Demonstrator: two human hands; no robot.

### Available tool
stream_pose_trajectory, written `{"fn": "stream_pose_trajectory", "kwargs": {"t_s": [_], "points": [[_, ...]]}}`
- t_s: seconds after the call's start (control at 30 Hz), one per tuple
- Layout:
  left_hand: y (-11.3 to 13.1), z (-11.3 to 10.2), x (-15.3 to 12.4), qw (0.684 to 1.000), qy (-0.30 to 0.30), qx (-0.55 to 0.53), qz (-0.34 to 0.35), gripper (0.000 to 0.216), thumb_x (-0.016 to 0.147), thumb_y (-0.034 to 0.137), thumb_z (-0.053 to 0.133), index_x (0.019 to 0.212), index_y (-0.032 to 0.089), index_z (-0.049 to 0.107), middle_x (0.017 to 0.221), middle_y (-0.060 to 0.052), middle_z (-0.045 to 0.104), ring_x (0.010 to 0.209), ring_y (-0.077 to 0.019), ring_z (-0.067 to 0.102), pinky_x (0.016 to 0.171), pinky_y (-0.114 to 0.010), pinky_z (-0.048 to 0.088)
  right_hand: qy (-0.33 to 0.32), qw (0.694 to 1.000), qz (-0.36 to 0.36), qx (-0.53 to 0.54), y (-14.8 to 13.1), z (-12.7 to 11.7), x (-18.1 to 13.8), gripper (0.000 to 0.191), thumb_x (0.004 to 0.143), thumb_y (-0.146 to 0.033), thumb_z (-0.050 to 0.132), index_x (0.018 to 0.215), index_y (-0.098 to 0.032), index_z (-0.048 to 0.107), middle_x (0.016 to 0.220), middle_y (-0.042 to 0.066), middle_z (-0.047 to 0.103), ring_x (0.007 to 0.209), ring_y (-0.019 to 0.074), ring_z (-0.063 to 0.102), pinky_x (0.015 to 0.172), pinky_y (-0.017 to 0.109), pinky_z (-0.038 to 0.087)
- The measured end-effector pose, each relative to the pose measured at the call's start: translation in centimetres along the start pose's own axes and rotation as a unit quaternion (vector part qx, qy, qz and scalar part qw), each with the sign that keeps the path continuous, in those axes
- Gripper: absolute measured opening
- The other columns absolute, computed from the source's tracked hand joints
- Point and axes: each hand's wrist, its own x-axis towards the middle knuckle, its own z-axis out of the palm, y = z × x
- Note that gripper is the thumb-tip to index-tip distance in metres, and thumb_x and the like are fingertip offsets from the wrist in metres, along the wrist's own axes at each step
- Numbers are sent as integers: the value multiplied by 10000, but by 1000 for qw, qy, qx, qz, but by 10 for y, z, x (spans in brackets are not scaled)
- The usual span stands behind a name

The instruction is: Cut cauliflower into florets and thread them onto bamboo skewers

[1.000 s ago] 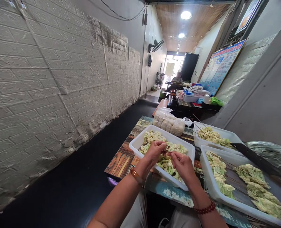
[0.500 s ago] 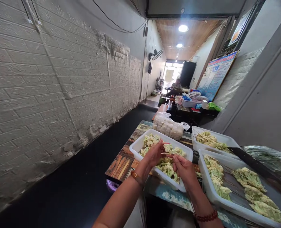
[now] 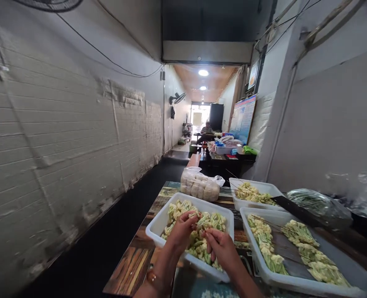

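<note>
Cauliflower piece: I see it lifted just above the loose pile, between the two hands, over the middle of the near tray.
Left hand: its grip is curled down onto the cauliflower piece, fingertips pinching its near side; a bracelet circles the wrist.
Right hand: its grip is pressed together, fingertips pointing at the left hand and close to the piece; I cannot tell what, if anything, it pinches.
Near tray: white, rectangular, on the counter directly ahead of me, heaped with loose florets.
Skewer tray: white, just right of the near tray; rows of skewered cauliflower lie in it, sticks pointing away from me.
Far tray: white, beyond the skewer tray, holding more cauliflower on sticks.
Dark blade: lies across the corner where the far tray and skewer tray meet.
Clear bag: beyond the near tray, filled with pale round pieces.
Bag of greens: right of the far tray, against the wall.
Counter: wood-patterned top, carrying all three trays.
Brick wall: runs along my left side, with dark floor below.
Background: a person sits at a distant table down the corridor; a fan hangs on the wall.
</note>
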Motion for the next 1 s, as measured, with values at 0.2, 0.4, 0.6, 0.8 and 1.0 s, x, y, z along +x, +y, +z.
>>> {"fn": "stream_pose_trajectory", "kwargs": {"t_s": [0.2, 0.4, 0.6, 0.8, 1.0], "points": [[4, 5, -5, 999, -27, 27, -21, 389, 550, 387, 830, 682, 148, 552, 573, 58, 482, 482, -55, 459, 500, -204, 364, 39, 999, -23, -7, -5, -2, -3, 506, 849, -588, 482, 874, -136, 708, 534, -28, 497, 416, 81, 390, 418, 201, 308], [4, 7, -3, 997, -39, 28, -58, 443, 617, 511, 760, 789, 176, 526, 598, 39, 525, 577, -130, 575, 568, -255, 439, 67, 997, -34, -12, 1, -2, 0, 513, 830, -610, 486, 877, -163, 732, 529, -14, 537, 420, 107, 434, 420, 214, 330], [1, 7, -5, 998, -53, 28, -27, 380, 695, 474, 714, 721, 164, 495, 627, 30, 520, 625, -108, 577, 597, -226, 428, 110, 994, 20, -11, 6, -7, -8, 517, 818, -615, 483, 984, -188, 724, 533, -13, 574, 440, 127, 487, 449, 223, 369], [1, 15, -7, 997, -57, 49, -29, 480, 577, 352, 826, 909, 164, 536, 622, 52, 523, 588, -100, 574, 657, -254, 444, 95, 995, 9, 3, 3, -10, -9, 485, 810, -590, 509, 946, -180, 729, 569, 4, 603, 477, 140, 505, 457, 234, 369], [6, 14, -10, 998, -52, 27, -20, 564, 612, 281, 815, 1098, 187, 546, 693, 35, 541, 608, -97, 564, 658, -263, 462, 64, 998, -20, 3, -10, -6, -9, 428, 855, -530, 478, 850, -167, 706, 566, -7, 563, 461, 118, 464, 443, 216, 337]]}}
